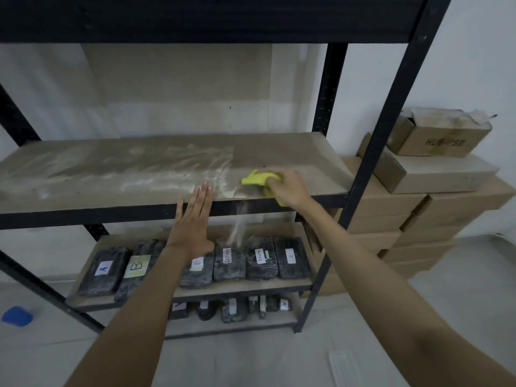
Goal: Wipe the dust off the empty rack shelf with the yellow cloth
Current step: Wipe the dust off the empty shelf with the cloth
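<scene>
Left of the cloth grip, dust: pale streaks cover the rack shelf (111, 174) up to the wiped part.
Left hand (195, 219): flat, fingers straight and released, tips on the shelf's front edge.
Falling dust (237, 224): spilling off the edge just left of the grip, above the wrapped black packages (229, 263).
Right hand (287, 188): clenched on the yellow cloth (255, 178), pressed to the shelf near its front.
Right of the grip: stacked cardboard boxes (435, 196) beside the rack.

Both forearms were bare, no sleeves in view. Left hand (192, 222) and right hand (290, 188): no gloves, rings, watch etc. Nails were short.
</scene>
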